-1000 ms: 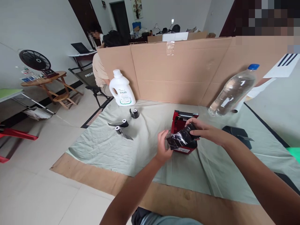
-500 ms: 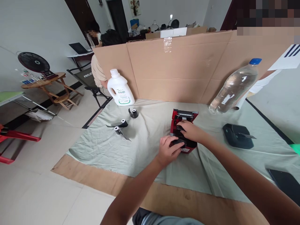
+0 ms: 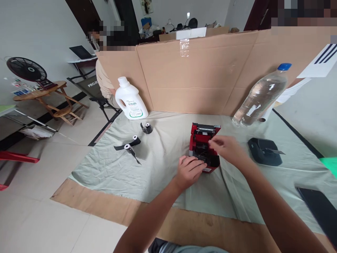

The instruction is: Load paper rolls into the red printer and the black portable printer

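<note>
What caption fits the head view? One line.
Left hand on the front of an open red printer, right hand over its bay; three black rolls lie nearby on the cloth.

view: single, head-worn | position: above the near edge of the desk | facing: forward and down, toward the cardboard wall | range: close, forearms enter from the bottom, left hand and right hand near frame centre | left margin: floor, room beyond

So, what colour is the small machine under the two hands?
The machine is red, with black inside; the head view shows it.
</note>
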`<state>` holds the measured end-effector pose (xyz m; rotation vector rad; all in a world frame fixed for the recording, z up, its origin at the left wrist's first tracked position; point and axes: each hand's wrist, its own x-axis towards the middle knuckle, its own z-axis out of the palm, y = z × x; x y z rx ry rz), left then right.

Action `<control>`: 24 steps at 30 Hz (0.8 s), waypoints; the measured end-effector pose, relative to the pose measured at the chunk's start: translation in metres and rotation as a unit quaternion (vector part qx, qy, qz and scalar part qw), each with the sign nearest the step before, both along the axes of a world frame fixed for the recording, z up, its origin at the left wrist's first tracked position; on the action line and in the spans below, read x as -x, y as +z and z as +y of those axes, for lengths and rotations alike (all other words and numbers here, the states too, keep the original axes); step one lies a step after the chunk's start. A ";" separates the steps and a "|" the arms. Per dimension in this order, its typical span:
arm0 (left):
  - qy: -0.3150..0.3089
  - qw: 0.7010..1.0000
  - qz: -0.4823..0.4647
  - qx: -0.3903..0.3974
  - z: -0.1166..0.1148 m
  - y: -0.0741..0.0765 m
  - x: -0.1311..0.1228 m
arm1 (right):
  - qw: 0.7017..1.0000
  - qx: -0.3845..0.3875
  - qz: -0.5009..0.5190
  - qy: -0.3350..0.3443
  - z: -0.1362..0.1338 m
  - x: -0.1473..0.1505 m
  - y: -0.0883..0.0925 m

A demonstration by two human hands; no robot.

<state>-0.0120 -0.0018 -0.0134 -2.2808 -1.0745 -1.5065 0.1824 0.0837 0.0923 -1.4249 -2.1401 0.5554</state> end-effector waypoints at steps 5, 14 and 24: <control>-0.015 0.999 0.015 -0.041 -0.003 0.002 -0.003 | 0.976 -0.068 0.149 -0.142 0.018 -0.021 -0.006; -0.007 0.994 0.109 -0.026 -0.010 -0.009 0.001 | 0.951 -0.004 0.303 -0.068 0.004 -0.015 -0.041; -0.046 0.996 0.079 -0.011 -0.014 -0.002 0.005 | 0.905 0.117 0.403 -0.073 -0.029 -0.006 -0.087</control>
